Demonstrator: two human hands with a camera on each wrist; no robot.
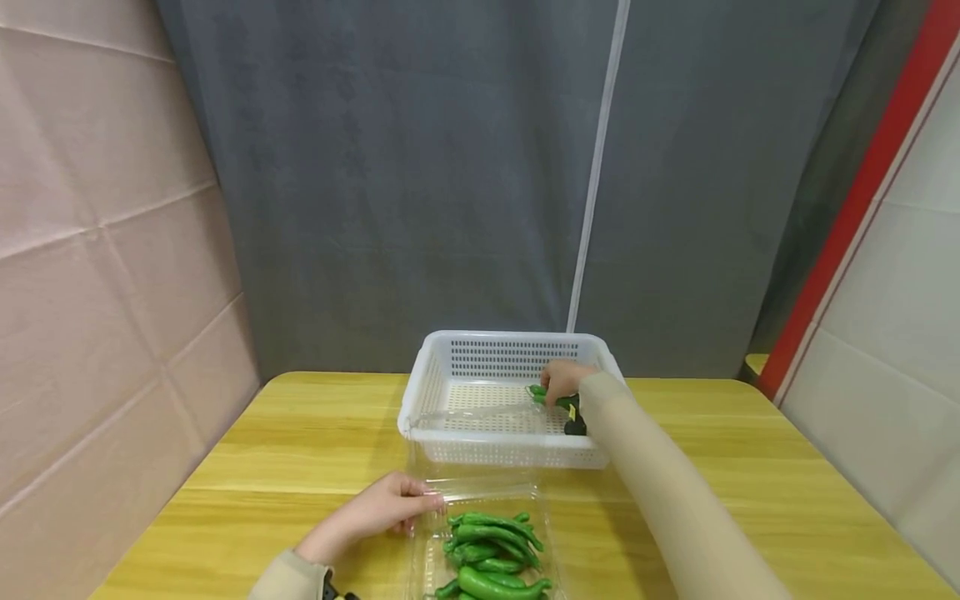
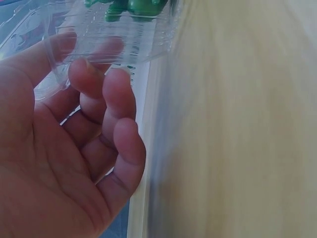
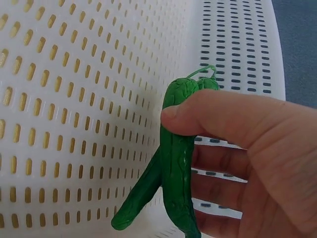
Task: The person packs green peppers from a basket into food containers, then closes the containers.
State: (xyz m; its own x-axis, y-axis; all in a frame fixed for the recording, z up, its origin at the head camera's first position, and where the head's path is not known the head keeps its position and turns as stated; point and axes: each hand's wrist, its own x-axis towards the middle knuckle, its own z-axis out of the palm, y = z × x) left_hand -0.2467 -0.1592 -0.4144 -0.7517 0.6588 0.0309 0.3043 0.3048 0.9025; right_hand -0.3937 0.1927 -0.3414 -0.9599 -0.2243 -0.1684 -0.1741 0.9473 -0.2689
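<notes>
My right hand (image 1: 564, 380) is down inside the white plastic basket (image 1: 414, 392), gripping green chili peppers (image 3: 176, 148). In the right wrist view the thumb presses the front pepper against the fingers, and a second one slants behind it. Nearer to me, a clear plastic clamshell box (image 1: 422, 554) holds a pile of green chili peppers (image 1: 491, 537). My left hand (image 1: 382, 508) pinches the box's left edge between thumb and fingers; the other fingers curl loosely beneath in the left wrist view. The raised clear lid (image 1: 480, 414) leans over the basket's front rim.
A yellow wood-grain table (image 1: 322, 442) bears the basket and box. Behind it hangs a grey curtain (image 1: 420, 183). Pale pink panels (image 1: 112, 275) stand on the left, and a white wall with a red strip (image 1: 862, 208) on the right.
</notes>
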